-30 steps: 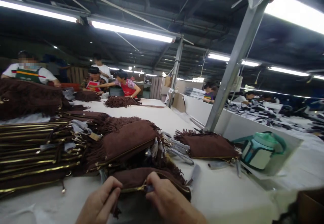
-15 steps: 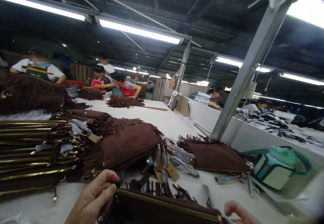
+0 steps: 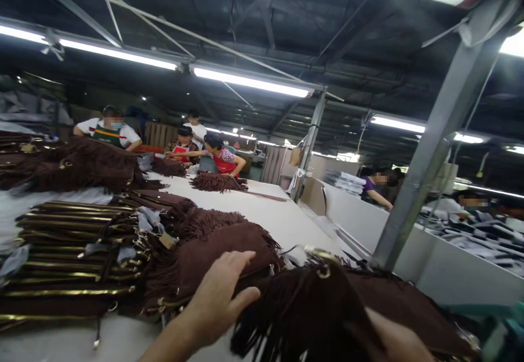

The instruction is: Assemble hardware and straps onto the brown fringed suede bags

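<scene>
A dark brown fringed bag [image 3: 319, 307] with a gold ring at its upper edge is raised in front of me, its fringe hanging down on the left. My right hand [image 3: 399, 336] grips its right side; the fingers are largely hidden by the cloth. My left hand [image 3: 219, 296] is open, thumb and fingers apart, just left of the fringe and clear of it. Behind that hand lies another brown suede bag [image 3: 229, 247] with fringe. A further brown bag [image 3: 405, 302] lies on the table behind the raised one, partly covered by it.
Gold-zipped bags [image 3: 77, 253] are stacked at left, with plastic-wrapped fittings and a tag [image 3: 167, 240]. More fringed bags [image 3: 94, 165] lie farther back on the white table [image 3: 266, 203]. A metal post [image 3: 434, 138] and low white partition [image 3: 434, 247] stand right. Several co-workers are beyond.
The zipped bag edge held between both hands is gone from the front. A fringed bag is now lifted in my right hand, and my left hand has opened, moving right and up.
</scene>
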Demonstrator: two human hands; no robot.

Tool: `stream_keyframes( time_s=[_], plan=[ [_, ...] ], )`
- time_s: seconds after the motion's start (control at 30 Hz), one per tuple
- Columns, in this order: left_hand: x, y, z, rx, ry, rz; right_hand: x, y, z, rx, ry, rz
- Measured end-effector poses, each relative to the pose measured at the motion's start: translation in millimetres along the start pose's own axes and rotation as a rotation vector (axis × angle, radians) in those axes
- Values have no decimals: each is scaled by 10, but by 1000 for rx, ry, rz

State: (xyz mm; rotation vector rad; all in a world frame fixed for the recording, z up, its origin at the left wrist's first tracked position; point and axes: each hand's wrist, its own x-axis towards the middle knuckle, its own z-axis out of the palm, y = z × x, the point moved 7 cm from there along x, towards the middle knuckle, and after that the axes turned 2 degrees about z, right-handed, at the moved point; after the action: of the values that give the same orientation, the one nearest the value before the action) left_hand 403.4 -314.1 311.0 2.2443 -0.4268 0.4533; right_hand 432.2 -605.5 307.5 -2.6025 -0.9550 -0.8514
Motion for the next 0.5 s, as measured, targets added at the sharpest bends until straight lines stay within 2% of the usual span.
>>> stream_keyframes(
  time_s=[0.07, 0.13, 0.2, 0.27, 0.33, 0.37, 0.43, 0.5],
  plan=[
    [54, -468, -55, 419, -5, -62, 231, 489, -264, -101, 113, 101],
    [65, -855, 10, 643, -64, -70, 393, 967, -347, -246, 199, 175],
    [41, -1055, 80, 723, -83, -7, 465, 1316, -166, -345, 212, 182],
    [-27, -1086, 52, 734, -46, 81, 439, 1462, 196, -376, 185, 162],
    [-148, -1040, -91, 721, 19, 163, 351, 1336, 597, -331, 136, 137],
    [-228, -1018, -198, 709, 61, 191, 303, 1154, 764, -281, 119, 114],
    [-406, -1022, -429, 669, 133, 212, 238, 574, 1001, -167, 87, 9],
    [-580, -1101, -628, 602, 167, 178, 219, -150, 1152, -57, 8, -151]
  ],
)
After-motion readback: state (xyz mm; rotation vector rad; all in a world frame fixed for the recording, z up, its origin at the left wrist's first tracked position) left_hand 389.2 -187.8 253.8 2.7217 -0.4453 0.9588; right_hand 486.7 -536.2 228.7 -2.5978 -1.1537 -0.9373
